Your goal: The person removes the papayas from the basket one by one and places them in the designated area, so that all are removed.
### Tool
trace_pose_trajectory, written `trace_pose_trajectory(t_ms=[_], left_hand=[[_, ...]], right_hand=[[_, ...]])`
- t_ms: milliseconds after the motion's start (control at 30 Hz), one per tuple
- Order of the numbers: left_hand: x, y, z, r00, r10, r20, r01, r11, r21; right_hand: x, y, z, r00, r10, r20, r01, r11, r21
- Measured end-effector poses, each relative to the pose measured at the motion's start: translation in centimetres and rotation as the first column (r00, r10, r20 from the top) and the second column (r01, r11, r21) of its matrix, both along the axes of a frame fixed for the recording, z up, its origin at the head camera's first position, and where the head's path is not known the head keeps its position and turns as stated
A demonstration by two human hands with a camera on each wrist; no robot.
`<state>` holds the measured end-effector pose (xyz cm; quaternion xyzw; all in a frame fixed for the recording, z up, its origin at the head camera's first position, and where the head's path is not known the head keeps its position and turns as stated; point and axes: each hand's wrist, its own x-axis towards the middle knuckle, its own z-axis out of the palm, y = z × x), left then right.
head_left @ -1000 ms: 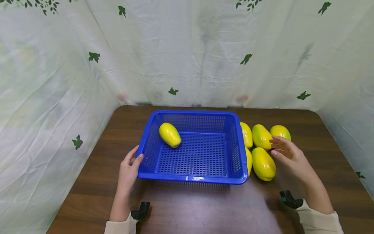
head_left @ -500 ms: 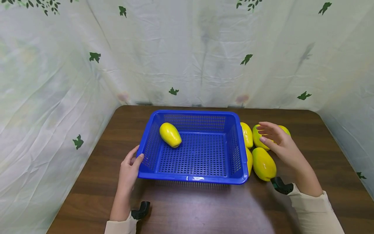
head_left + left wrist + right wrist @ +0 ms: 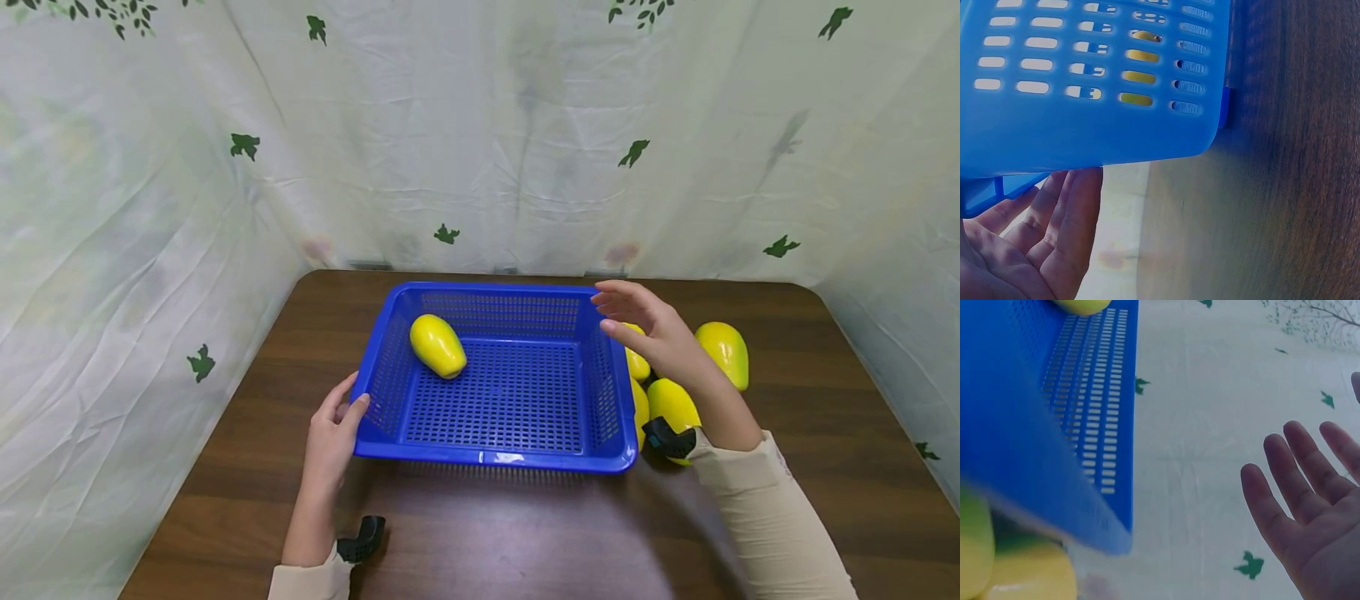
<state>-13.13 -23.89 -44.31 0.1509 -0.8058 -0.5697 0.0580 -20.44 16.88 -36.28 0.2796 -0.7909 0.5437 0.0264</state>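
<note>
A blue plastic basket (image 3: 495,458) with slotted walls stands at the middle of the table, and one yellow mango (image 3: 437,346) lies inside it on the left. My left hand (image 3: 333,425) grips the basket's left rim, thumb on top; in the left wrist view its fingers (image 3: 1075,219) reach beneath the rim. Over the basket's back right corner hovers my right hand (image 3: 652,333), fingers spread and palm bare in the right wrist view. Beneath it and its wrist, several mangoes lie right beside the basket, partly hidden. Farther right sits another mango (image 3: 723,354).
The brown wooden table (image 3: 487,533) ends at a pale curtain (image 3: 480,150) printed with green birds. Black wrist cameras stick out by both sleeves, the right camera (image 3: 670,438) overlapping a front mango (image 3: 671,400).
My right hand has travelled left from the back right mangoes to above the basket's right rim, holding nothing. The left hand, the basket and the mango inside stay put.
</note>
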Motion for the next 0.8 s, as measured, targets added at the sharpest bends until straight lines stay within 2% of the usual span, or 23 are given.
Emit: trace_pose_trajectory(t_ms=[100, 267, 367, 600, 800], left_hand=[[0.1, 0.0, 0.1, 1.000, 0.002, 0.001, -0.002, 1.000, -0.005], [0.1, 0.0, 0.1, 1.000, 0.010, 0.010, -0.010, 1.000, -0.006], [0.0, 0.0, 0.1, 1.000, 0.010, 0.015, -0.010, 1.000, -0.004], [0.0, 0.1, 0.2, 1.000, 0.007, 0.007, -0.007, 1.000, 0.002], [0.1, 0.1, 0.1, 1.000, 0.001, 0.004, -0.001, 1.000, -0.006]], right_hand=[[-0.7, -1.3, 0.5, 1.000, 0.025, 0.006, -0.025, 1.000, 0.011], [-0.9, -4.2, 2.3, 0.998, 0.067, 0.005, -0.067, 0.997, 0.030], [-1.2, -5.9, 2.7, 0.996, 0.084, 0.004, -0.085, 0.995, 0.050], [-4.4, -9.2, -0.5, 0.992, 0.114, 0.051, -0.118, 0.989, 0.089], [-5.6, -11.8, -2.2, 0.987, 0.119, 0.103, -0.134, 0.980, 0.145]])
